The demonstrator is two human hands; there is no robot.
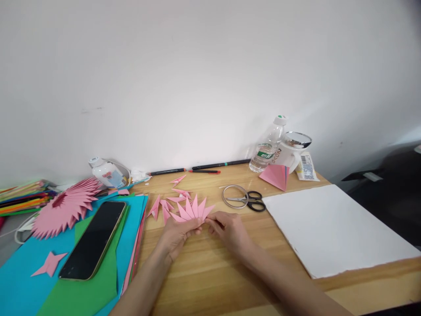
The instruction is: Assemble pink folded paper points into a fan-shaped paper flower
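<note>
A fan of joined, pointed pink folded-paper pieces [193,208] is held above the wooden table, its tips pointing up and outward. My left hand [179,235] is closed on its lower left edge, thumb in front. At its lower right end, my right hand [226,228] pinches the edge between thumb and fingers; the fingertips partly hide that spot. Several loose pink folded pieces [154,208] lie just behind and left of the fan. To the right are black-handled scissors [255,205] with a silver ring [223,195] lying over their blades.
At left, a phone [95,239], a pink paper ring [66,208] and a pink star [50,264] lie on coloured paper sheets [19,272]. A white board [342,228] covers the right side. Along the wall stand a water bottle [268,147], a mug [291,153] and pens [168,171].
</note>
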